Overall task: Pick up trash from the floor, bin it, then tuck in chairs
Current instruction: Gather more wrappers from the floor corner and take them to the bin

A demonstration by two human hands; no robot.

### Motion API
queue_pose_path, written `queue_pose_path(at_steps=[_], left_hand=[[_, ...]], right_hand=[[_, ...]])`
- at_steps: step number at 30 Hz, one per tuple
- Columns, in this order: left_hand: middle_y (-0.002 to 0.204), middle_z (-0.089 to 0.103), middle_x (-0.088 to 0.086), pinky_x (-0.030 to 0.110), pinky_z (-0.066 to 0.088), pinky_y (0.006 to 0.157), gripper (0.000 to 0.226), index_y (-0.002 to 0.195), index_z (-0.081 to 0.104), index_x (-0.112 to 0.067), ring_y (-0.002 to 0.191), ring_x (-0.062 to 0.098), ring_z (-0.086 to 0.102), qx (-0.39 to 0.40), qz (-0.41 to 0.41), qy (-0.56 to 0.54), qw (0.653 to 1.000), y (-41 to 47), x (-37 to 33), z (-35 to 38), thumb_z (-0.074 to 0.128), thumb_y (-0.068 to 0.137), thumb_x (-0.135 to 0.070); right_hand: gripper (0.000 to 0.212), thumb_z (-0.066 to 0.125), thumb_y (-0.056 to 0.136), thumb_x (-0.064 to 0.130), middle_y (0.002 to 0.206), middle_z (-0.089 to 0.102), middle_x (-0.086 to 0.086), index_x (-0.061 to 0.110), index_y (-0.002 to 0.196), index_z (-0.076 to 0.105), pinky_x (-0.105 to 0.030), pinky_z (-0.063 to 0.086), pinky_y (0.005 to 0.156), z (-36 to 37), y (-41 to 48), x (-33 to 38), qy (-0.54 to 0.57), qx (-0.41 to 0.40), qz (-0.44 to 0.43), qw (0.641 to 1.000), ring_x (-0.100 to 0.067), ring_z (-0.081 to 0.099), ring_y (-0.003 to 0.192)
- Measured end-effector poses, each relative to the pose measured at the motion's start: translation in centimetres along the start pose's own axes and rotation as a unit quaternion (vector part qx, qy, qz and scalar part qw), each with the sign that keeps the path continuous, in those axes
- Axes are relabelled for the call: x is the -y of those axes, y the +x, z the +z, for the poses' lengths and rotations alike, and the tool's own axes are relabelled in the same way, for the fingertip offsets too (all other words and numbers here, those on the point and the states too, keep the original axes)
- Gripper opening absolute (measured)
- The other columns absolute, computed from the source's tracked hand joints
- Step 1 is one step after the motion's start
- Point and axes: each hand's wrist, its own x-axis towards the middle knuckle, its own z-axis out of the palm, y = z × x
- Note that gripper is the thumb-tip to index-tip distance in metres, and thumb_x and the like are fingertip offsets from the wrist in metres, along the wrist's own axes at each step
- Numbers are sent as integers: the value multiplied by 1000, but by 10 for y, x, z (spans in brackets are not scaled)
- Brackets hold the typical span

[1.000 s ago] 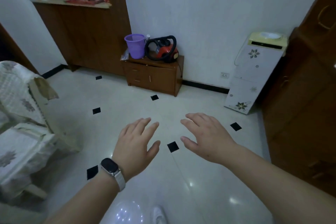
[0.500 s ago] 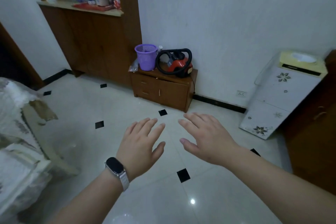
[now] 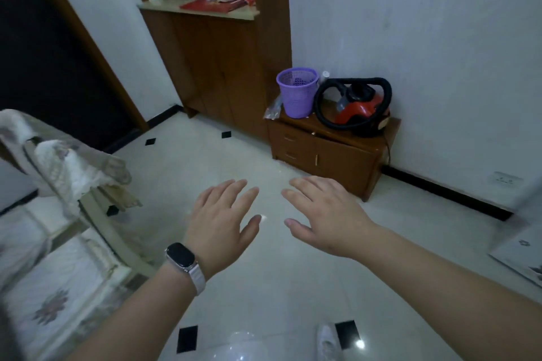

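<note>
My left hand (image 3: 221,221), with a dark watch on its wrist, and my right hand (image 3: 325,215) hover side by side over the white tiled floor (image 3: 293,278), palms down, fingers spread and holding nothing. A purple mesh basket (image 3: 296,91) stands on a low wooden cabinet (image 3: 328,152) against the far wall, well beyond both hands. No trash shows on the floor near my hands. A chair draped in a white floral cover (image 3: 55,228) fills the left side.
A red vacuum cleaner with a black hose (image 3: 356,107) sits beside the basket on the cabinet. A tall wooden unit (image 3: 217,53) with bottles on its counter stands behind. A dark doorway opens at far left. A white panel (image 3: 522,255) leans at the right edge.
The view has swung left and moved closer to the cabinet and basket. Both hands keep the same spread, empty pose.
</note>
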Motion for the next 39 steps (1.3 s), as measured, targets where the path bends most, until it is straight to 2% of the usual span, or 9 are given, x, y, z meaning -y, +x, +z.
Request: queue_pose_path(at_steps=[6,16,22,26,30,35,39], left_hand=[[129,62,8,47,45,98,47,127,60,-17,120,31,56,-5,-41,46,998,83,34,3,51,89,-43],[128,62,7,40,35,96,45,124,63,-17,119,30,56,-30,-107,59,992,146,124,42,54,87,-41],[128,62,8,43,39,97,45,124,62,-17,120,30,56,-44,-110,49,992,197,219,87,56,87,-41],[129,61,8,43,41,97,46,125,62,-17,120,30,56,-52,-132,26,990,244,292,107,52,88,-41],[127,62,8,43,43,96,46,124,62,-16,118,30,57,-60,-119,21,991,282,361,112,51,88,-42],[127,62,11,45,46,96,45,125,62,-13,118,32,56,-53,-139,27,989,317,428,119,54,89,-40],[127,62,11,44,44,96,45,124,63,-13,118,32,57,-61,-151,50,985,345,478,131,56,89,-39]], right_hand=[[52,47,89,49,128,60,-9,15,125,61,-43,46,95,8,102,-63,24,-29,-78,996,-30,55,117],[49,52,88,48,123,61,-8,14,121,63,-42,46,93,61,237,-96,54,-32,-129,990,-30,56,112],[49,52,89,48,125,60,-8,14,123,62,-42,43,95,100,345,-100,11,-26,-186,982,-29,54,114],[50,49,90,50,126,60,-7,16,124,61,-40,40,96,121,431,-101,-7,-10,-188,982,-28,54,116],[51,46,91,51,129,58,-6,17,127,59,-40,40,97,133,513,-95,-27,7,-184,983,-26,52,119],[53,42,93,53,133,55,-4,19,131,55,-39,38,101,157,593,-88,2,8,-151,988,-25,48,123],[52,44,93,52,134,55,-4,20,133,53,-39,38,102,184,650,-91,11,4,-181,983,-25,48,123]])
